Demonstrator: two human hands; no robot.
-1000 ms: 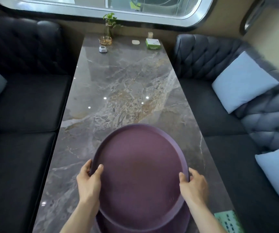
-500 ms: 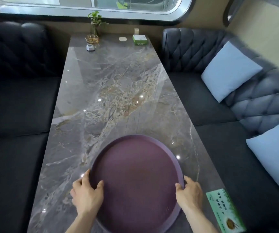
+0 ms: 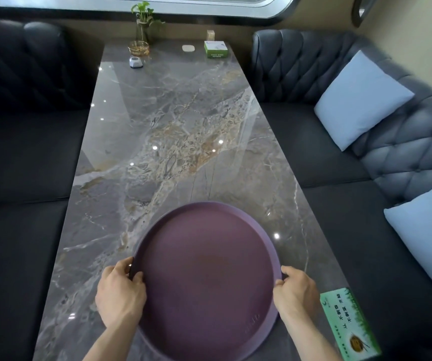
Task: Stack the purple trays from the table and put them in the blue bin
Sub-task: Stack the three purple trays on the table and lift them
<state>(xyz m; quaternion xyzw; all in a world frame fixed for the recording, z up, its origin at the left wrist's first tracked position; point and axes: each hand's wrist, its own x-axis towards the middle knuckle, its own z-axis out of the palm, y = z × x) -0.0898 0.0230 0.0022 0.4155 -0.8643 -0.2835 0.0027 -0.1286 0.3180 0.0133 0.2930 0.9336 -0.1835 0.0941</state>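
Note:
A round purple tray [image 3: 207, 277] lies at the near end of the marble table [image 3: 173, 142]. The rim of a second purple tray [image 3: 157, 347] shows just beneath its near left edge, so the two are stacked. My left hand [image 3: 119, 293] grips the stack's left rim, thumb over the top edge. My right hand [image 3: 297, 290] grips the right rim the same way. No blue bin is in view.
A green printed sign [image 3: 350, 324] lies on the table's near right corner. At the far end stand a plant in a glass vase [image 3: 143, 24], a small white device [image 3: 135, 62], a white pad [image 3: 188, 48] and a green box [image 3: 216, 49]. Dark sofas with pale blue cushions [image 3: 360, 97] flank the table.
The top tray, tilted above the lower one a second ago, has come down onto it. Both hands have kept hold of the rims and shifted slightly.

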